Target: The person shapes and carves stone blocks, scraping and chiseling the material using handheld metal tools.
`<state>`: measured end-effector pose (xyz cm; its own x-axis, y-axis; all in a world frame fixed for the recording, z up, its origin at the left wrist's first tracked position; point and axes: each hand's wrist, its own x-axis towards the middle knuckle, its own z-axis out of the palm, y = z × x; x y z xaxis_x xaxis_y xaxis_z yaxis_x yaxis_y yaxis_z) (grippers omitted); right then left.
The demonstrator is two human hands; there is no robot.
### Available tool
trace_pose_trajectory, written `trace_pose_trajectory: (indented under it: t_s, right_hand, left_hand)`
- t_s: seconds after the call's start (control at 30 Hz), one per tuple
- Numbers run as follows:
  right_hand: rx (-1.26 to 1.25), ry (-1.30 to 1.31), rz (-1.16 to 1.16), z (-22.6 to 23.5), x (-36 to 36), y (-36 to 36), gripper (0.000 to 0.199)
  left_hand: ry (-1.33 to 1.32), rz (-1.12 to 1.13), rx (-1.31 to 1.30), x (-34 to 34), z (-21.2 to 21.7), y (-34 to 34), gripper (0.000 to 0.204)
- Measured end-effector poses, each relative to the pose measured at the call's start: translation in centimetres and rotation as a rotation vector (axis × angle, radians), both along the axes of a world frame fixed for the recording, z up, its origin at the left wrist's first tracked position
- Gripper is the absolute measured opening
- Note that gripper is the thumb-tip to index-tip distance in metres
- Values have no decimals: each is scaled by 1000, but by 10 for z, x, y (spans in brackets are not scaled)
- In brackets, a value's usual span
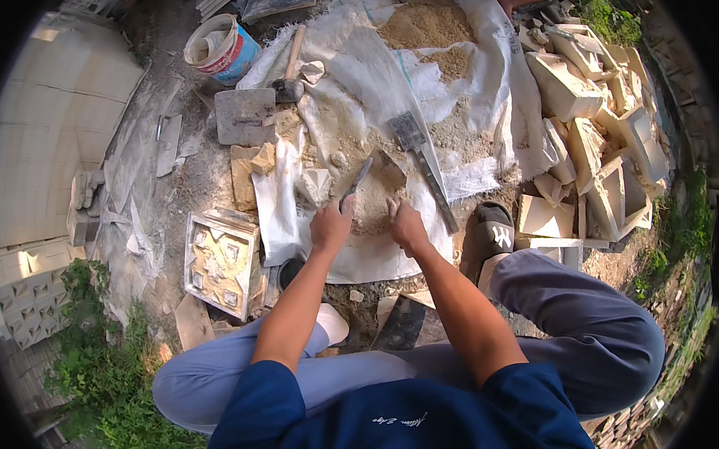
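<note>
**Inspector A:** Head view is showing both hands working low on the white sacking (374, 261), over a small heap of sandy mix (374, 203). Left hand (331, 226) is closing its grip round the handle of a narrow trowel (356, 182); right hand (406, 225) is curling at the heap's right edge, and I cannot tell whether its grip is holding anything.

**Inspector B:** Which way is the trowel lying?

**Inspector A:** Its long axis is running up and slightly right from the left hand, blade tip pointing away from the person and into the mix. The heap is sitting just ahead of both hands, between them; the left hand is nearer the tool, the right nearer the loose material.

**Inspector B:** Surroundings?

**Inspector A:** A wide scraper (421, 164) is lying near, beyond the right hand. A hammer (290, 71) and a flat float (245, 115) are resting farther off to the left, a bucket (220, 48) beyond them. A square mould (221, 262) is lying left of the left forearm. Cast pale blocks (595, 146) are piling up at the right.

**Inspector B:** Anything obscured?

**Inspector A:** The right fingertips are hiding in the mix, and a dark round object by the left wrist is too covered to identify.
</note>
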<state>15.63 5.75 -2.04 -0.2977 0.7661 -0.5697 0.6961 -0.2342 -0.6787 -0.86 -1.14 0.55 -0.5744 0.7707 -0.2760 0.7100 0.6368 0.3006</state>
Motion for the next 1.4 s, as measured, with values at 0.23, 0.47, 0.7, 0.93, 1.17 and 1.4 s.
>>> trace_pose_trajectory:
  t_s: [0.23,0.47,0.7,0.93,1.17,1.4]
  right_hand:
    - [182,-36,21,-18,0,-4,51]
    - [205,-31,77,-27,10,1,51]
    - [155,-124,103,28,14,0,52]
    - [273,-230,-49,45,33,-51,49]
    - [459,-188,437,50,56,-45,37]
    - [475,-242,719,84,72,-40,33]
  left_hand:
    - [-51,-2,-100,-4,9,14,58]
    - [-136,59,-172,-8,14,15,65]
    - [-91,309,-79,-17,30,-29,73]
    - [-91,433,34,-5,13,-80,73]
    - [-123,470,40,14,18,-106,67]
    - [-107,655,136,3,9,-114,66]
